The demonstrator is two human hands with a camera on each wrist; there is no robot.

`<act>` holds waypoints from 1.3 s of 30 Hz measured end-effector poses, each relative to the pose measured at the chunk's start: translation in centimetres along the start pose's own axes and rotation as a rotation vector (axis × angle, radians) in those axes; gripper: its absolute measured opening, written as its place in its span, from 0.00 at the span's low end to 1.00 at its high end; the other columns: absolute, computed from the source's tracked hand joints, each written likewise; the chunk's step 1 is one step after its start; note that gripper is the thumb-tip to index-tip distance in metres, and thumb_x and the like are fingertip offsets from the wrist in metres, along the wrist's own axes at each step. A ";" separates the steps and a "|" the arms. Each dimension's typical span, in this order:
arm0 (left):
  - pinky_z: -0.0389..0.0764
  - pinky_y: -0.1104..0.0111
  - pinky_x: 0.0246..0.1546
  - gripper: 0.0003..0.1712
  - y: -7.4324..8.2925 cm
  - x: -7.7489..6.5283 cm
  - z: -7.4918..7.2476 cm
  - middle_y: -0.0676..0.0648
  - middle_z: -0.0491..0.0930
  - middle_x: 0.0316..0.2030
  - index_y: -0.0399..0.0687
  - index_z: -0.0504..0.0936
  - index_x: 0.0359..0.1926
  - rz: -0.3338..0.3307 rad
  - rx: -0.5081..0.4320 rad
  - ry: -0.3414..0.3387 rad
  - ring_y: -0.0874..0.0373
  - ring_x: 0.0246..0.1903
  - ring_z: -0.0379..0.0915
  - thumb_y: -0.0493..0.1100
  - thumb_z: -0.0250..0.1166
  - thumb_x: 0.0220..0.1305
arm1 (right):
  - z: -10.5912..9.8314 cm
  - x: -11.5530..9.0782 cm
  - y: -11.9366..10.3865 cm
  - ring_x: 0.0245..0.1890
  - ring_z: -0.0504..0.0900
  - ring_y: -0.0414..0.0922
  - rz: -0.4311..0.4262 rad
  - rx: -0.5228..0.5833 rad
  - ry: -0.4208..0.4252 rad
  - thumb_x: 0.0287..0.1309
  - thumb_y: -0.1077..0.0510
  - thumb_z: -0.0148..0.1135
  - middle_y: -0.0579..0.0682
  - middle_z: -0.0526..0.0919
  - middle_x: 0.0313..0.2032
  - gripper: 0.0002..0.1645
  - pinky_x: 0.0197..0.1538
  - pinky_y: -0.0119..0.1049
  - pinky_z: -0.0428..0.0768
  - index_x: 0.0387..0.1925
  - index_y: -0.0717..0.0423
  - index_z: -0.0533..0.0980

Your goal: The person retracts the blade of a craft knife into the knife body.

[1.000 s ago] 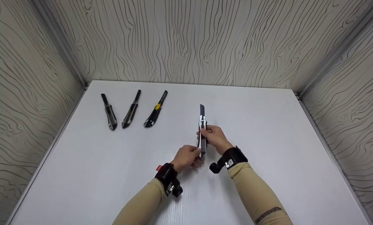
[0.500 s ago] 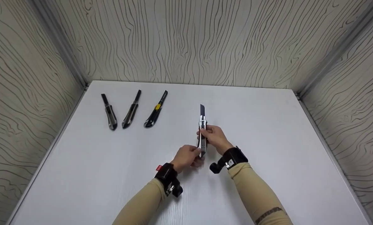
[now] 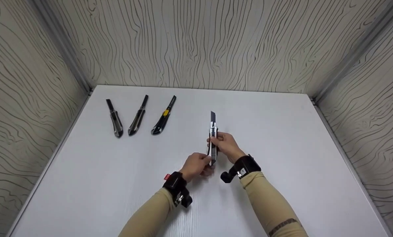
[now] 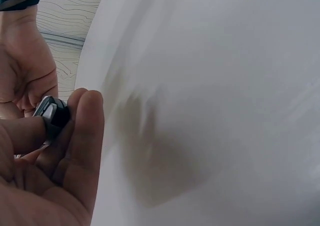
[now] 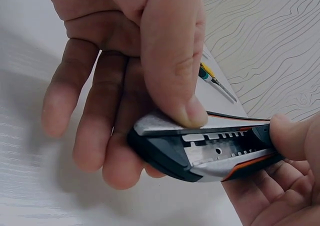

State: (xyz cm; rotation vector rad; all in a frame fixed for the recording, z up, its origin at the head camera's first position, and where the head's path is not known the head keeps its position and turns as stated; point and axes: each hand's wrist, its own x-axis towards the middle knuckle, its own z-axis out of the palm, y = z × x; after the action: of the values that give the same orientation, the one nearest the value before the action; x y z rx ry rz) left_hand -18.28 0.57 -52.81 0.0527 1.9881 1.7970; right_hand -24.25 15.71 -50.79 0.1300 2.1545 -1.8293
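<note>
A silver and black utility knife with orange trim points away from me, its dark blade extended at the far end. My right hand grips the handle's middle. In the right wrist view, the right thumb presses at the black slider. My left hand pinches the tail end between thumb and fingers; its other fingers are spread out below. From the left wrist, the knife's black tail shows between the fingers, and the rest is hidden behind them.
Three more utility knives lie apart at the back left of the white table: a grey one, another grey one and a black one with a yellow slider. Wood-grain patterned panels surround the table's back and sides.
The blade tip stands slightly nearer to me than before, and the right thumb has shifted a little toward the tail. Both hands keep their hold; the other knives have not moved.
</note>
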 end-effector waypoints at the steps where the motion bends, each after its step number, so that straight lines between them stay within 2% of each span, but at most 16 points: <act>1: 0.81 0.69 0.25 0.18 0.0 0.0 0.0 0.31 0.85 0.35 0.26 0.81 0.41 -0.002 -0.001 -0.001 0.58 0.23 0.77 0.40 0.52 0.72 | 0.0 0.0 0.0 0.38 0.82 0.41 0.001 -0.001 -0.001 0.68 0.61 0.55 0.61 0.84 0.47 0.17 0.42 0.32 0.81 0.54 0.68 0.73; 9: 0.84 0.65 0.28 0.18 -0.1 0.1 -0.3 0.31 0.85 0.36 0.27 0.81 0.41 -0.010 0.005 0.007 0.57 0.23 0.79 0.40 0.52 0.72 | 0.2 0.0 0.0 0.41 0.82 0.42 0.004 0.002 -0.015 0.68 0.64 0.54 0.63 0.82 0.51 0.18 0.45 0.33 0.81 0.56 0.68 0.72; 12: 0.82 0.67 0.26 0.18 -0.1 0.0 -0.3 0.32 0.85 0.36 0.27 0.81 0.41 -0.012 -0.012 0.001 0.57 0.24 0.78 0.41 0.52 0.72 | 0.1 0.1 0.0 0.41 0.83 0.41 0.007 0.008 -0.014 0.68 0.63 0.55 0.64 0.82 0.52 0.18 0.45 0.32 0.81 0.56 0.68 0.72; 15: 0.79 0.70 0.24 0.18 -0.1 -0.2 -0.2 0.34 0.84 0.34 0.26 0.80 0.42 -0.013 -0.056 -0.015 0.58 0.23 0.76 0.40 0.51 0.72 | 0.1 0.1 0.0 0.39 0.83 0.41 0.009 0.006 -0.012 0.67 0.64 0.55 0.64 0.82 0.51 0.18 0.44 0.32 0.81 0.56 0.69 0.72; 22: 0.81 0.69 0.25 0.21 -0.5 -0.5 0.3 0.40 0.79 0.30 0.24 0.77 0.44 -0.021 -0.179 -0.043 0.59 0.24 0.76 0.42 0.48 0.75 | 0.1 0.2 -0.3 0.37 0.84 0.40 0.016 0.003 0.003 0.68 0.64 0.54 0.65 0.82 0.51 0.19 0.42 0.32 0.82 0.56 0.69 0.71; 27: 0.83 0.69 0.30 0.19 -0.7 -0.3 0.5 0.36 0.82 0.35 0.25 0.75 0.46 0.008 -0.252 -0.034 0.59 0.28 0.79 0.41 0.47 0.76 | 0.0 0.4 -0.2 0.37 0.83 0.39 0.010 0.028 -0.006 0.69 0.61 0.53 0.62 0.83 0.50 0.21 0.42 0.30 0.81 0.59 0.70 0.70; 31: 0.86 0.64 0.38 0.19 -0.7 -0.2 0.4 0.29 0.82 0.44 0.27 0.76 0.48 0.029 -0.237 -0.005 0.53 0.36 0.84 0.41 0.47 0.76 | -0.1 0.3 0.0 0.35 0.82 0.39 0.022 0.037 -0.030 0.71 0.55 0.52 0.56 0.84 0.44 0.23 0.41 0.31 0.82 0.56 0.70 0.71; 35: 0.86 0.61 0.42 0.20 -0.6 -0.2 0.3 0.28 0.82 0.45 0.26 0.76 0.50 0.037 -0.204 0.003 0.47 0.42 0.85 0.41 0.47 0.76 | 0.1 0.1 0.2 0.35 0.83 0.40 0.036 0.060 -0.056 0.72 0.49 0.50 0.53 0.85 0.41 0.27 0.41 0.33 0.82 0.55 0.71 0.72; 39: 0.86 0.61 0.40 0.20 -0.6 -0.1 0.3 0.29 0.82 0.45 0.26 0.76 0.49 0.028 -0.201 0.007 0.50 0.37 0.85 0.41 0.47 0.76 | 0.4 -0.1 0.3 0.35 0.83 0.40 0.028 0.080 -0.036 0.72 0.47 0.50 0.53 0.86 0.39 0.28 0.40 0.33 0.82 0.53 0.71 0.73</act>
State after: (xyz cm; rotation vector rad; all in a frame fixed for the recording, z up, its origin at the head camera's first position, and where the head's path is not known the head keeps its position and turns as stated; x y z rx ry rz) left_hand -17.90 0.74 -53.30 0.0106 1.8096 2.0074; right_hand -24.00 15.40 -51.10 0.1434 2.0462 -1.8879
